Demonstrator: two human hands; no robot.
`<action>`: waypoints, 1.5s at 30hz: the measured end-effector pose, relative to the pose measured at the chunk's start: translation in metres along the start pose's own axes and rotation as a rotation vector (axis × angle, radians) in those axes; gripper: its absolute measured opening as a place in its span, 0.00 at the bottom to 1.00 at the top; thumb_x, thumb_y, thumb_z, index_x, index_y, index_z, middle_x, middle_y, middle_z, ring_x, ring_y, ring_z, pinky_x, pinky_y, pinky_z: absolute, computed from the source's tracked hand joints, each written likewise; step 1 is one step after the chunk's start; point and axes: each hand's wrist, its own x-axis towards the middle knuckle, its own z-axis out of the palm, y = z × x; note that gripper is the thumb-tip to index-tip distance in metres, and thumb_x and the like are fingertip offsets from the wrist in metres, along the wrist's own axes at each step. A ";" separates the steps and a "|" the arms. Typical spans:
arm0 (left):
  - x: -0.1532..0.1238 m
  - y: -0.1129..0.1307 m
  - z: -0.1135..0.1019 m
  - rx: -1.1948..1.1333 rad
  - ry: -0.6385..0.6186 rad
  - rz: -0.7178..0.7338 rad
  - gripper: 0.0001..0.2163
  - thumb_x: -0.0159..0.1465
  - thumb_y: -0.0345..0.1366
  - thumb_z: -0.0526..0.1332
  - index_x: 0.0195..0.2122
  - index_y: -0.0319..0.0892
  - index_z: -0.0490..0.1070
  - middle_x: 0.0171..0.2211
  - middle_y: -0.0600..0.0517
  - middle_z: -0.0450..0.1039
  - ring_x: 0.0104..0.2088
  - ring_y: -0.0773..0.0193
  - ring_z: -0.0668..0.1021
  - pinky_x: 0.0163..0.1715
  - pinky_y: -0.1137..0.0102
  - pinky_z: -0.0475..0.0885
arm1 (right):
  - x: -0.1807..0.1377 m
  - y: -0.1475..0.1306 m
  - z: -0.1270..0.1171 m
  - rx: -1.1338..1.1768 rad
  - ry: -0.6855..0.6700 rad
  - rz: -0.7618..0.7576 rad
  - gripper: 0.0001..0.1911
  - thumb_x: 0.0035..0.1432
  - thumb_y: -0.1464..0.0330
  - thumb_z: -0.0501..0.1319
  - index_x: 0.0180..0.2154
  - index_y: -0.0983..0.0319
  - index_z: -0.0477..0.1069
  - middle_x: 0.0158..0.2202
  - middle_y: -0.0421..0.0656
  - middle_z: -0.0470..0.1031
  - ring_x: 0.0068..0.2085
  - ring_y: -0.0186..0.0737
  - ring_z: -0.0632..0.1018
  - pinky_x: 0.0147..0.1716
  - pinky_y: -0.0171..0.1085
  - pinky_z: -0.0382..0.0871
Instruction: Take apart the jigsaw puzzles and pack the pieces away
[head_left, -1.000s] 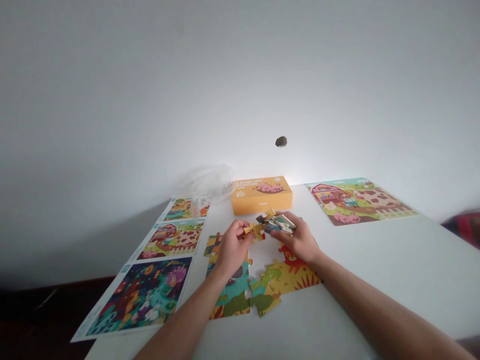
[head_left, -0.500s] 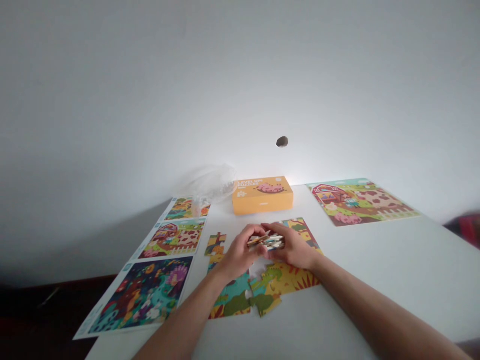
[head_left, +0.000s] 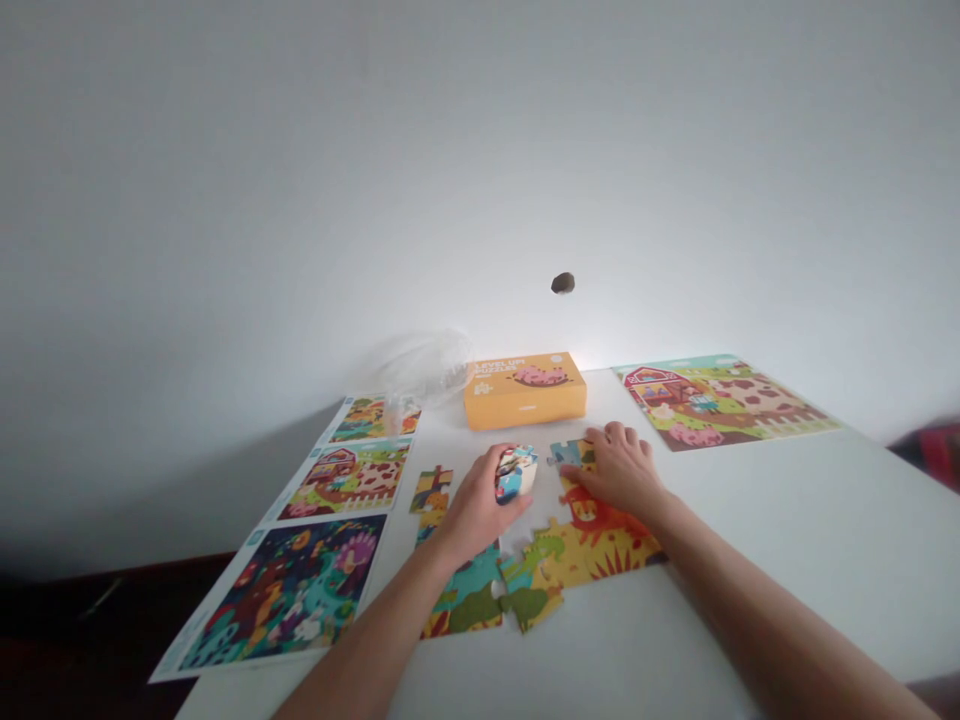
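Right hand (head_left: 624, 474) moved from piece stack (head_left: 516, 477) onto puzzle (head_left: 571, 562).

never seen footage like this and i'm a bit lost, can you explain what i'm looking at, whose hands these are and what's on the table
There is no machine here: these are a person's two bare hands. The view comes from a camera worn on that person's head, looking forward and down, so the arms reach in from the bottom.

The left hand holds a small stack of puzzle pieces. The right hand is palm down over the right part of a partly joined puzzle on the white table.

Beyond the hands lies an orange puzzle box, with clear plastic wrapping beside it. At the left are three printed pictures in a row; at the right lies a larger farm picture.
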 end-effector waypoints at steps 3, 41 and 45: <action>-0.001 0.003 0.000 0.017 -0.061 0.018 0.16 0.57 0.34 0.62 0.47 0.44 0.67 0.44 0.48 0.74 0.44 0.57 0.76 0.46 0.65 0.69 | 0.001 0.000 0.006 -0.046 0.032 -0.035 0.37 0.48 0.41 0.58 0.47 0.63 0.68 0.43 0.55 0.66 0.46 0.59 0.68 0.42 0.51 0.60; 0.006 -0.007 0.003 0.039 0.185 -0.069 0.17 0.60 0.39 0.60 0.50 0.43 0.63 0.46 0.46 0.72 0.45 0.56 0.76 0.45 0.63 0.69 | -0.002 -0.025 0.010 0.223 -0.060 -0.470 0.35 0.45 0.39 0.60 0.42 0.61 0.64 0.37 0.46 0.70 0.39 0.46 0.71 0.40 0.42 0.61; 0.006 -0.007 0.002 0.058 0.182 -0.086 0.17 0.59 0.39 0.61 0.49 0.43 0.63 0.45 0.46 0.73 0.45 0.55 0.76 0.45 0.63 0.69 | -0.002 -0.025 0.011 0.182 -0.012 -0.490 0.37 0.45 0.40 0.61 0.48 0.60 0.66 0.45 0.49 0.68 0.45 0.49 0.69 0.44 0.45 0.61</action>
